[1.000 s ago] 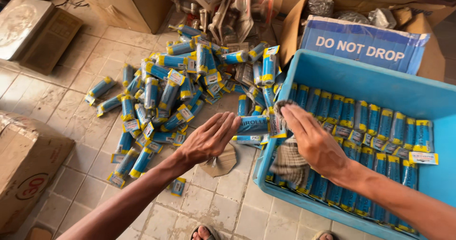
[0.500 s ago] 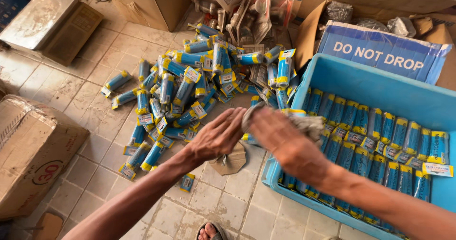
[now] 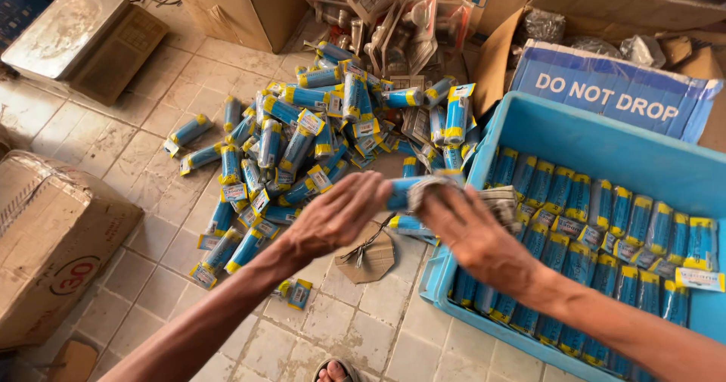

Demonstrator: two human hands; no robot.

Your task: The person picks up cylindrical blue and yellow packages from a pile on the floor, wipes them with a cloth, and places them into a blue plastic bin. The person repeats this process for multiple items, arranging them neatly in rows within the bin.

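Note:
Between my two hands I hold a blue-and-yellow tube packet (image 3: 401,193) level over the floor, just left of the blue plastic bin (image 3: 605,136). My left hand (image 3: 336,215) grips its left end with the fingers stretched along it. My right hand (image 3: 476,238) covers its right end, fingers on a grey band (image 3: 425,189) looped about the packet. A grey bundle of bands (image 3: 503,200) shows just behind that hand. The bin holds rows of the same packets (image 3: 605,208). A loose heap of packets (image 3: 302,140) lies on the tiled floor beyond my left hand.
A brown cardboard box (image 3: 53,238) stands at the left and a weighing scale (image 3: 83,38) at the upper left. Open cartons (image 3: 242,4) and clear blister packs (image 3: 393,19) crowd the back. A blue printed cardboard sheet (image 3: 612,87) leans behind the bin. A cardboard scrap (image 3: 370,257) lies under my hands.
My hands have come together on the packet. The right hand has moved left, from over the bin to its left edge, and the packet has lifted a little.

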